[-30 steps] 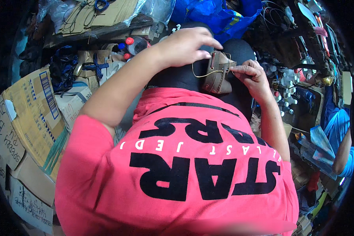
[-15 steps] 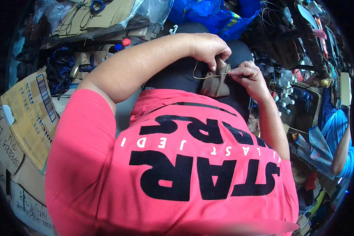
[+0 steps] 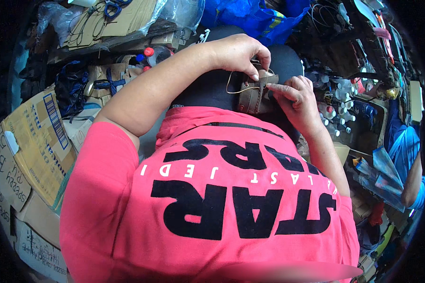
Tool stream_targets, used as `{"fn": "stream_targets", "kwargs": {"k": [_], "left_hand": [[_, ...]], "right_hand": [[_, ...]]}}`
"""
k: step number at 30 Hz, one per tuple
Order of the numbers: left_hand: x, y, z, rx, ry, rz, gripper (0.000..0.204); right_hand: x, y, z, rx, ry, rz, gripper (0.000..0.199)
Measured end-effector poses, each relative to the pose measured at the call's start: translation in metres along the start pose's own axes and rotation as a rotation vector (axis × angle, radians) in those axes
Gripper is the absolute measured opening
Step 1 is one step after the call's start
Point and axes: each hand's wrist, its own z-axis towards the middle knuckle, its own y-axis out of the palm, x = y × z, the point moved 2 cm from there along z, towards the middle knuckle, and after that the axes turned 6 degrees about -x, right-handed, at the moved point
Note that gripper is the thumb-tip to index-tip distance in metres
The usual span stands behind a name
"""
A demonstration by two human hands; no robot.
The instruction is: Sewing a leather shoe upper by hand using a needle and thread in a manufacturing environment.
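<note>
At the left we see cardboard boxes [image 3: 40, 146] with handwriting on their sides, and just beyond them a dark blue tangled bundle [image 3: 73, 89]. Farther off on that side, flat cardboard sheets [image 3: 118, 26] lie stacked, with clear plastic film [image 3: 177, 14] over their right part. A clear bottle [image 3: 159, 55] with a red cap is near the left forearm, on its far side.

In the middle, our pink shirt [image 3: 141, 226] fills the near part of the scene. Our left hand [image 3: 243, 54] arches over the far end of a brown shoe [image 3: 251, 100], which rests on our black-clad lap. The thumb touches the shoe and the index finger curls down opposite; we cannot tell whether they clasp leather or cord. A pale yellow lace [image 3: 228, 87] loops out to the shoe's left and crosses its top. Beyond the hand sits a blue bag [image 3: 264, 23].

Our right hand [image 3: 297, 96] comes in from the right, index finger stretched to the lace by the eyelets, the other fingers bent; its thumb is hidden, so we cannot tell whether it pinches the lace.

Farther right stand white-capped bottles [image 3: 340, 111], and at the right edge is a person in blue [image 3: 403, 155].
</note>
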Motion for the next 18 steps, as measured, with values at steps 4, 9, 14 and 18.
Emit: {"fn": "stream_targets", "kwargs": {"k": [4,9,14,18], "left_hand": [[0.003,0.005,-0.019,0.233,0.003,0.066,0.024],[0.021,0.017,-0.048,0.43,-0.104,0.171,0.037],[0.029,0.03,-0.06,0.505,-0.041,0.01,0.019],[0.024,0.036,-0.061,0.485,0.004,0.159,0.015]], "right_hand": [[-0.007,0.007,-0.01,0.0,0.027,-0.037,0.028],[-0.004,0.012,-0.014,-0.03,0.055,-0.009,0.033],[0.016,0.004,-0.003,-0.119,0.074,0.116,0.029],[0.029,0.001,0.008,-0.227,0.116,0.241,0.028]]}}
